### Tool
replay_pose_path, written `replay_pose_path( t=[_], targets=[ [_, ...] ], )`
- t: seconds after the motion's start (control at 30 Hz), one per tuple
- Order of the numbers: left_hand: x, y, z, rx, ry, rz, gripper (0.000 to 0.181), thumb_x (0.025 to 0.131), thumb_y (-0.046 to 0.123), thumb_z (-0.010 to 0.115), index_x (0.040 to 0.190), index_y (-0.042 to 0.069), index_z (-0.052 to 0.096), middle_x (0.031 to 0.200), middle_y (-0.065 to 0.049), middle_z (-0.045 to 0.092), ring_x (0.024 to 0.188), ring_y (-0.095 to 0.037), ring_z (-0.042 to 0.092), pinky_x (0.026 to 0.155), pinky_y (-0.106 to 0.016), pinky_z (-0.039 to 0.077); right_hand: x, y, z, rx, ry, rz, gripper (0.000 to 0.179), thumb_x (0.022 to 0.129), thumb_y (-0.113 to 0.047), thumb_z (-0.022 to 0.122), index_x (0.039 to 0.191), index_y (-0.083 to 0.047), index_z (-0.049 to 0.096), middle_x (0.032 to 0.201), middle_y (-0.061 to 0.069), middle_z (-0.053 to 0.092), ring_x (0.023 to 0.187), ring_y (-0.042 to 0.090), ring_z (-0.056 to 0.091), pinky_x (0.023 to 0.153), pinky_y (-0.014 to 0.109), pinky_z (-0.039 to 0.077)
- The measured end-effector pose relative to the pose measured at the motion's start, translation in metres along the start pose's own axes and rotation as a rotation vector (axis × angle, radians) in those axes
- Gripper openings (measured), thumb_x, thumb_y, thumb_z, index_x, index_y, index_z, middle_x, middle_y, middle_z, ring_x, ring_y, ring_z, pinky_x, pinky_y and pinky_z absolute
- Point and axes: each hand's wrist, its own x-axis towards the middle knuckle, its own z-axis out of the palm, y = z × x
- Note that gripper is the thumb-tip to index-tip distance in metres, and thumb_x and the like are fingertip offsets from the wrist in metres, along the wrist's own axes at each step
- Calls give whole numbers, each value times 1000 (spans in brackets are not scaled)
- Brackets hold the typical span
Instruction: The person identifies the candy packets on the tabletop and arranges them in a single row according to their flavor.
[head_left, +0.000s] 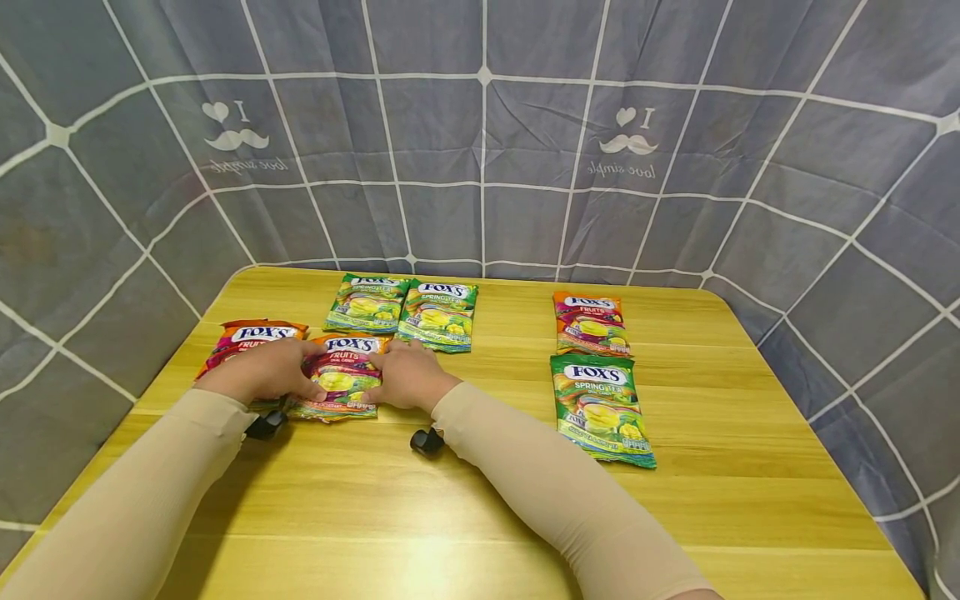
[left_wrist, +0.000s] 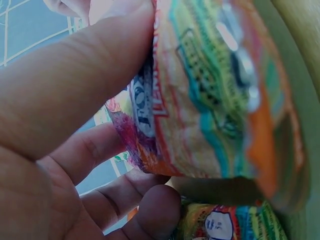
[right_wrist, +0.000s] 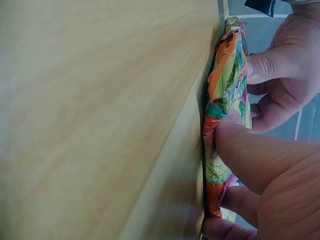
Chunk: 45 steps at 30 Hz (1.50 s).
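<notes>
On the counter, left hand and right hand pinch a FOX'S Fruits candy bag at opposite sides; light, even pressure should avoid creasing.

The head view is bright; glare marks the near tabletop. A shadow falls beside the left sleeve. Curtain lines bow. Left wrist view: packet edge blurs.

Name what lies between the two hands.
A Fox's Fruits candy bag lies between the left hand and right hand, as the head view shows.
</notes>
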Motion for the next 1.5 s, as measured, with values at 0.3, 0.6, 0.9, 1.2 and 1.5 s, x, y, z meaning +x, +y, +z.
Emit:
replay_pose_path(
  t=[0.3, 0.6, 0.9, 1.2, 1.5],
  targets=[
    [6, 9, 1, 24, -10, 33, 100, 82, 47, 88, 156, -5, 44, 150, -38, 48, 128, -51, 51, 111, -72, 39, -3, 8, 1, -6, -9, 6, 76, 98, -67, 61, 163, -34, 40, 167, 1, 42, 155, 30, 36, 125, 49, 35],
    [9, 38, -15, 134, -2, 58, 84, 81, 45, 88, 141, -4, 57, 121, -28, 58, 102, -36, 57, 86, -54, 53, -9, 27, -13, 75, -30, -34, 82, 100, -60, 63, 167, -20, 34, 160, 3, 53, 154, 26, 42, 127, 38, 35],
    [37, 103, -23, 20, 201, 172, 99, 98, 54, 71, 168, 4, 22, 165, -30, 36, 152, -53, 33, 121, -71, 31, -37, 98, -52, 162, 72, 53, 72, 105, -49, 62, 164, -15, 41, 163, 7, 50, 159, 32, 34, 131, 46, 26],
    [87, 178, 2, -232, 187, 283, 93, 100, 57, 65, 170, 15, 19, 165, -17, 43, 149, -40, 46, 120, -61, 39, -75, 210, -65, 202, 164, 258, 66, 107, -42, 59, 163, -11, 41, 162, 16, 49, 160, 39, 27, 132, 53, 21],
    [126, 253, 39, -261, 138, 353, 89, 101, 53, 67, 169, 14, 26, 166, -15, 43, 153, -34, 43, 127, -51, 34, -108, 289, -55, 206, 111, 419, 77, 105, -43, 58, 166, -4, 31, 161, 27, 45, 154, 47, 33, 128, 59, 27]
  ],
)
